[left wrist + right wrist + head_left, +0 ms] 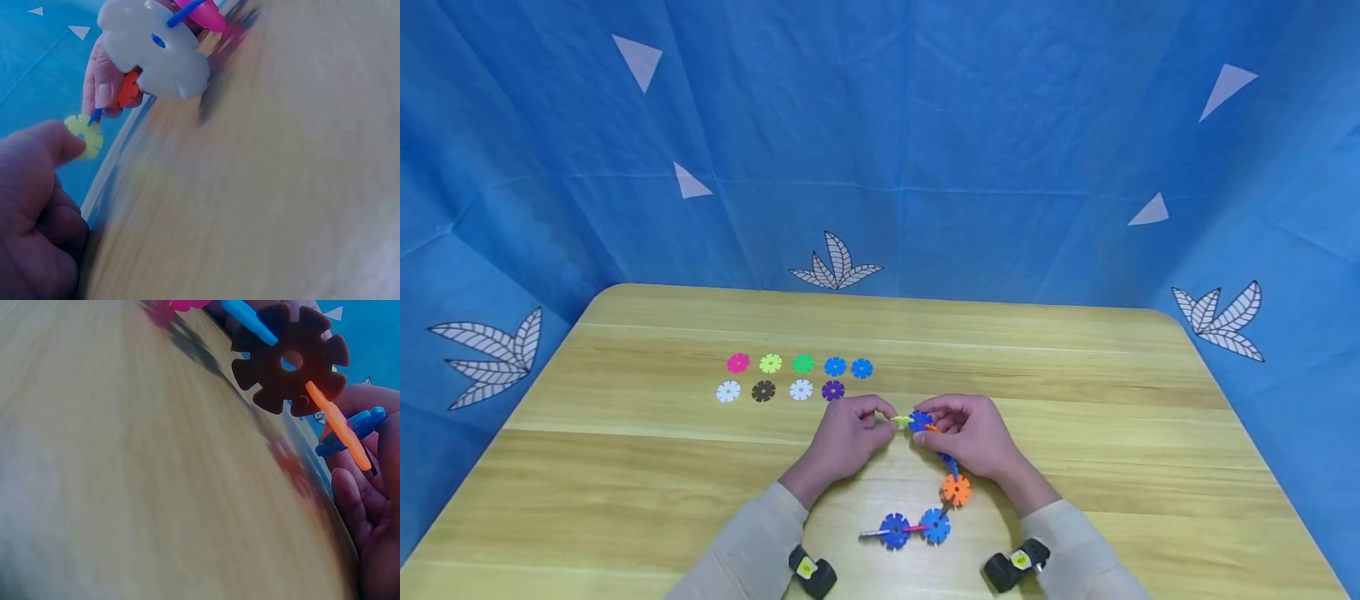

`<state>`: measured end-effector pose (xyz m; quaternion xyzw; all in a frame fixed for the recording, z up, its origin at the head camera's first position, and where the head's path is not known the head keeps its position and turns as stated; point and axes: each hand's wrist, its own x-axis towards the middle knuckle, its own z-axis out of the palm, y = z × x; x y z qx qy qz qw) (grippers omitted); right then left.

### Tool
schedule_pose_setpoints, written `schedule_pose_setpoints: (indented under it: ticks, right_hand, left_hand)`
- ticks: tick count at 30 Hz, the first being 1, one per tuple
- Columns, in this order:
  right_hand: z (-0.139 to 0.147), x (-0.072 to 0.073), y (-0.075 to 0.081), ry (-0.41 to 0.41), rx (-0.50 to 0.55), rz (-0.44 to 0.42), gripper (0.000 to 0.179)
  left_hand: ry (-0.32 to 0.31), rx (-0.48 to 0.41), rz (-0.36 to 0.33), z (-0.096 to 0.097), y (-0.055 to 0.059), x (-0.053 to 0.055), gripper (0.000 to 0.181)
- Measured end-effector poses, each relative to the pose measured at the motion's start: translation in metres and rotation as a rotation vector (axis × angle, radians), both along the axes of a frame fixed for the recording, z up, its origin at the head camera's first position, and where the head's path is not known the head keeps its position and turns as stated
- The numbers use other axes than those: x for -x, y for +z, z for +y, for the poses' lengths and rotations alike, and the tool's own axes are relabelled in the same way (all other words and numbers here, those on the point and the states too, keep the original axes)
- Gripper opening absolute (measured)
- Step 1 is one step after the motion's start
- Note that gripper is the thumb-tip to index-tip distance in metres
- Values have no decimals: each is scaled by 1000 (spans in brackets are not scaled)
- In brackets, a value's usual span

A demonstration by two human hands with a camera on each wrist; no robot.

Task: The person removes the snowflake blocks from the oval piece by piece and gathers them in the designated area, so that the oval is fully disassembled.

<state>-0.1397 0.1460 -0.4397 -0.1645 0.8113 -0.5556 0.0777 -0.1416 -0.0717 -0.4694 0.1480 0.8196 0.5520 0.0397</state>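
Observation:
A chain of notched interlocking plastic discs hangs together in front of me. My left hand (850, 433) pinches its yellow-green disc (92, 139) between thumb and forefinger. That disc is slotted into a dark blue disc (919, 422). My right hand (973, 433) grips the chain just beyond it, at an orange disc (128, 89). From there the chain curves toward me through a blue disc (950, 462), another orange disc (957, 490), a brown disc (265, 362), a lighter blue disc (935, 527), a pink disc (916, 528) and a dark blue disc (895, 531), ending in a white disc (150, 62).
Loose discs lie in two rows at the left-centre of the wooden table (1112, 400). The far row has pink (738, 362), yellow, green and blue ones. White (727, 392), brown and purple ones make up the nearer row. A blue cloth backdrop (925, 125) surrounds the table.

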Motion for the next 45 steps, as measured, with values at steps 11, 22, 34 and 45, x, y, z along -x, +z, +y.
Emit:
schedule_pose_setpoints:
  ticks: [11, 22, 34, 45]
  right_hand:
    - [9, 7, -17, -66, 50, -8, 27]
    - [14, 14, -37, -75, 41, 8, 30]
    - [6, 4, -9, -61, 38, -27, 27]
    - [4, 1, 0, -58, 32, -21, 27]
  left_hand:
    - [173, -182, 40, -4, -6, 0, 18]
    - [249, -173, -27, -4, -3, 0, 11]
    - [294, -147, -92, -6, -2, 8, 11]
    - [310, -1, -92, -12, 1, 18, 8]
